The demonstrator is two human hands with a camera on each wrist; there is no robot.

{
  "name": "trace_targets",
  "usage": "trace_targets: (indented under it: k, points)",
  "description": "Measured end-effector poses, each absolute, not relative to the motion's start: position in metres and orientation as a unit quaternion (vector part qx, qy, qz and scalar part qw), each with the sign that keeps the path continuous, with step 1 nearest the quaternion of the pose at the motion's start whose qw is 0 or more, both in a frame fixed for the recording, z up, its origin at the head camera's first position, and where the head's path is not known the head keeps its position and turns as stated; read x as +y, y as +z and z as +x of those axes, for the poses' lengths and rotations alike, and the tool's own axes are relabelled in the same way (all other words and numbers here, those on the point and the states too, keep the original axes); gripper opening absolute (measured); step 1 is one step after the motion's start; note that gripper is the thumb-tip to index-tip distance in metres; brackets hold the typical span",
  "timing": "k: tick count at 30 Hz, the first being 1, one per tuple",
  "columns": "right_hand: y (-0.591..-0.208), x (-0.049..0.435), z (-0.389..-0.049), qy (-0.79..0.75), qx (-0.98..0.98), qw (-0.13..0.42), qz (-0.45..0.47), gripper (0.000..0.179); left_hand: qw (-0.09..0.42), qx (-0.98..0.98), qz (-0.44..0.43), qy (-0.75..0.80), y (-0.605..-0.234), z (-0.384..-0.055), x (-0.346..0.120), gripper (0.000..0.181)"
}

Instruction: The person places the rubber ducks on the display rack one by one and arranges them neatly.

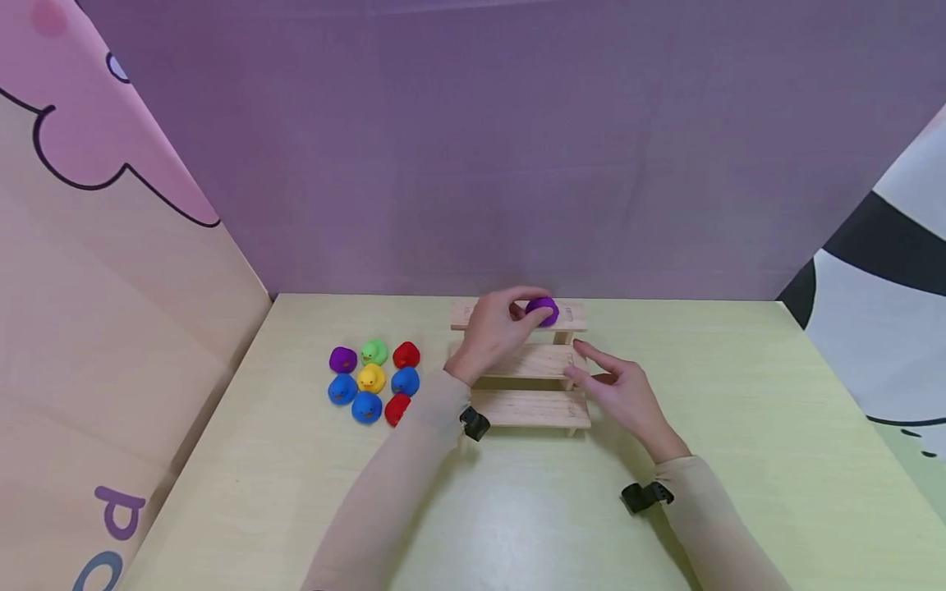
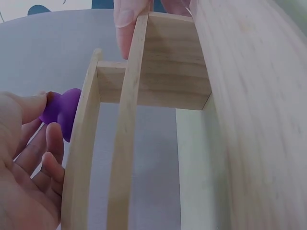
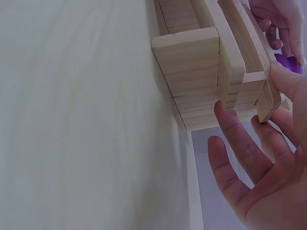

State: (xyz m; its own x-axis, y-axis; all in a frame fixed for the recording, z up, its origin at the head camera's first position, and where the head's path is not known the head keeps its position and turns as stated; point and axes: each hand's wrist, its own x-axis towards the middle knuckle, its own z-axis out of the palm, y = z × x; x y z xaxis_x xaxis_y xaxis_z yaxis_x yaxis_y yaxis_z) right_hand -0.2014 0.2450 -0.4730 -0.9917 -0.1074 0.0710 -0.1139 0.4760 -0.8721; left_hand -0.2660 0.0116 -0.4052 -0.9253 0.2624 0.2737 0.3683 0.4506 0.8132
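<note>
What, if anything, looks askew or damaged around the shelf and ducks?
Nothing stands out. The wooden shelf stands upright on the table, the left hand holds a purple duck at its top tier, the right hand touches its right end, and the other ducks sit grouped to the left; no spill or damage shows.

head: bright, even | table [image 1: 532, 525]: soft glare, faint shadows | wrist views: dimmer, greyish

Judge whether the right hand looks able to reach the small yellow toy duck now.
Probably not directly: the three-tier wooden shelf and beige-sleeved left arm lie between the right hand and the yellow duck.
</note>
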Motion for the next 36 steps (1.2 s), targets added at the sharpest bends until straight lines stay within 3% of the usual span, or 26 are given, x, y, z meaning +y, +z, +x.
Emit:
trace_targets:
  k: [36]
  points:
    - [-0.4732, 0.2449, -0.2006, 0.515, -0.855, -0.010, 0.059, 0.061, 0.052, -0.854, -0.175, -0.486, -0.4049, -0.2701, 0.0200, 0.031]
